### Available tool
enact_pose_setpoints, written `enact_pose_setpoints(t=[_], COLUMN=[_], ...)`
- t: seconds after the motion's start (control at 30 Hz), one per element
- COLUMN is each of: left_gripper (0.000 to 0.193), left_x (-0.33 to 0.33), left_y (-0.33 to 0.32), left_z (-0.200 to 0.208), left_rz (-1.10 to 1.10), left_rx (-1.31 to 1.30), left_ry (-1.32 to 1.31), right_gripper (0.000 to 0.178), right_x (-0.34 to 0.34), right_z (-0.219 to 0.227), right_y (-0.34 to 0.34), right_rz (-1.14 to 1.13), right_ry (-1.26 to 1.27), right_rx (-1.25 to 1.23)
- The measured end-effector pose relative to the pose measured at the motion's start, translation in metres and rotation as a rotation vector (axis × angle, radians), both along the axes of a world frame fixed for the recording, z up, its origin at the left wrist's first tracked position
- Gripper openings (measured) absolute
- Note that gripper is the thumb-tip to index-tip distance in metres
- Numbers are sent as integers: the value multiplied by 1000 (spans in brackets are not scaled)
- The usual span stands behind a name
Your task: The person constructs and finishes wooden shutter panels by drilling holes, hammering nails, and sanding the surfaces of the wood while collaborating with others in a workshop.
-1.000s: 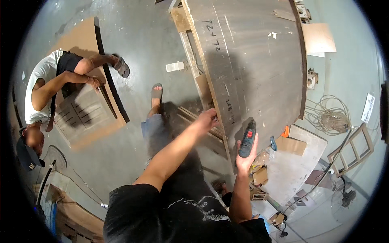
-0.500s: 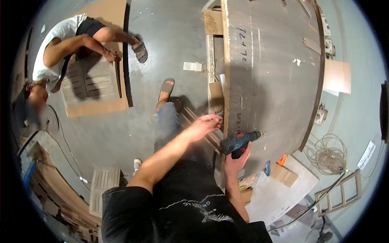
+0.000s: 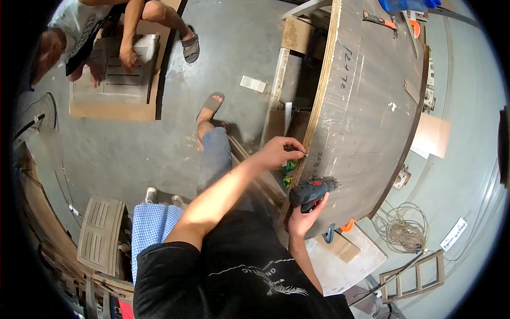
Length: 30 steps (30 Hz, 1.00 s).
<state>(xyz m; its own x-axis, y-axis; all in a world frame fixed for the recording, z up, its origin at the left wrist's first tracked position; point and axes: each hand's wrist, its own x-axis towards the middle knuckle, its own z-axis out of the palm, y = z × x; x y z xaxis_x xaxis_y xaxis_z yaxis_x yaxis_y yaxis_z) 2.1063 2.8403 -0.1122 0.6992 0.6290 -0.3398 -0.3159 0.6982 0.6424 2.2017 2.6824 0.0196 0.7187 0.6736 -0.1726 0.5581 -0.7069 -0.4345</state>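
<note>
My right hand (image 3: 305, 219) is wrapped round the grip of a dark cordless drill (image 3: 311, 194), held over the near left part of a large grey worktop. The drill's chuck points right, across the board. At the worktop's left edge (image 3: 317, 101) is my left hand (image 3: 279, 152), its thumb and forefinger pinched together. A tiny light bit shows at those fingertips, too small to name.
A hammer (image 3: 380, 20) and a blue plastic bottle (image 3: 406, 5) lie at the worktop's far end. On the left a co-worker bends over a slatted panel (image 3: 127, 69) on cardboard. A slatted wooden piece (image 3: 101, 234) stands lower left, near a blue checked cloth (image 3: 151, 226).
My left hand has moved right to the worktop's edge, fingers now pinched. The drill stays in my right hand. The view has shifted, bringing the hammer, bottle and checked cloth into sight.
</note>
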Motion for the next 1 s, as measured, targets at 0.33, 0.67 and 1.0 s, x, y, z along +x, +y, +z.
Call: enact_pose_setpoints(t=[0.33,0.67,1.0], left_gripper=[18,35,35], left_x=[10,17,20], left_y=[3,-4,0], left_z=[-6,-17,-26], left_rz=[45,105,73], left_rx=[-43,12,-89], left_ry=[-7,56,-100], right_gripper=[88,88,96], right_x=[2,4,13], right_z=[0,-11,-26], right_y=[-1,-6,-14], right_rz=[9,53,-15], right_ry=[41,136,99], right_rx=[24,136,103])
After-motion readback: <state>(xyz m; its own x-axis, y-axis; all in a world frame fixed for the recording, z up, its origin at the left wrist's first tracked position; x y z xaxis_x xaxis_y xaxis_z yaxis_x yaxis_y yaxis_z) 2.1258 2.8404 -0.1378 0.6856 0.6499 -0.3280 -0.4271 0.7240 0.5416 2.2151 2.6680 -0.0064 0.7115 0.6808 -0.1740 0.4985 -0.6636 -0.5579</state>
